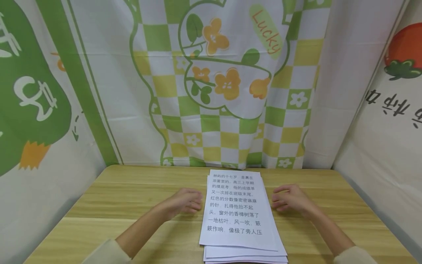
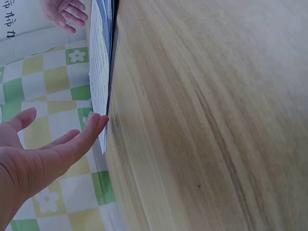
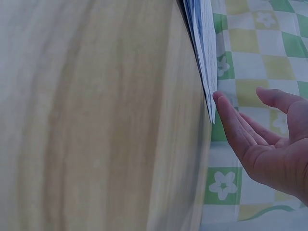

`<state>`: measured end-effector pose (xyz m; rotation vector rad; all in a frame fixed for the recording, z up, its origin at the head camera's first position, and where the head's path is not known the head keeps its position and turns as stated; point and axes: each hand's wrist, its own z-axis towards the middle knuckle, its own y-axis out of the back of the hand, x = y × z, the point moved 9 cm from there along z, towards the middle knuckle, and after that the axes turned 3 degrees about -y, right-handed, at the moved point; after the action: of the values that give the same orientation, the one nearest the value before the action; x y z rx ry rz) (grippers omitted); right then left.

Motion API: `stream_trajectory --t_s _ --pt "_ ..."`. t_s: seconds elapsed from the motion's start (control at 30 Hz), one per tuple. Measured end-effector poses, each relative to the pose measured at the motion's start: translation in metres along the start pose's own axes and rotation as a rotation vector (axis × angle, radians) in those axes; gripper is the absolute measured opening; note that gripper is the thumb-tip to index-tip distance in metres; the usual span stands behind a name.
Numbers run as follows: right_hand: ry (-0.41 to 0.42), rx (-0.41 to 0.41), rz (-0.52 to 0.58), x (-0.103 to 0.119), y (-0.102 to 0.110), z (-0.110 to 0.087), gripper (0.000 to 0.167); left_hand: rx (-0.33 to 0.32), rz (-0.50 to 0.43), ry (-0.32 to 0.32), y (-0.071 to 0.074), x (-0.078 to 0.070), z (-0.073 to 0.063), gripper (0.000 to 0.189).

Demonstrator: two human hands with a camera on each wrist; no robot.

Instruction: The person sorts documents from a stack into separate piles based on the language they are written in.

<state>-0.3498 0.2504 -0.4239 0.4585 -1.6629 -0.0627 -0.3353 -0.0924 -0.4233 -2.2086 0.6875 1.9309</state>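
Paper stack [image 1: 235,209] is lying on the desk [image 1: 148,231], sitting between the two hands, its far end reaching near the checked curtain [image 1: 224,128]. Top sheet [image 1: 227,239] is showing large printed Chinese text; lower sheets [image 1: 245,252] are sticking out at the near end. Left hand [image 1: 184,201] is hovering just beside the stack's left edge, right hand [image 1: 291,200] just beside its right. On both, fingers are extending loosely, slightly bent, thumbs standing apart from them
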Motion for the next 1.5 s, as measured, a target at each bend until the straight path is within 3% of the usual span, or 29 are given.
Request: stream_trajectory --t_s 0.47,0.87,1.5 --pt "-0.066 -0.023 0.037 -0.006 -0.007 0.007 0.047 -0.05 -0.062 0.057 -0.003 0.007 0.01 0.051" --pt "-0.07 -0.002 0.092 -0.009 -0.007 0.01 0.051 0.002 -0.14 0.048 -0.006 0.009 0.013 0.05" --pt "-0.087 -0.039 0.091 -0.005 -0.007 0.005 0.05 0.007 -0.165 0.043 -0.007 0.009 0.014 0.049"
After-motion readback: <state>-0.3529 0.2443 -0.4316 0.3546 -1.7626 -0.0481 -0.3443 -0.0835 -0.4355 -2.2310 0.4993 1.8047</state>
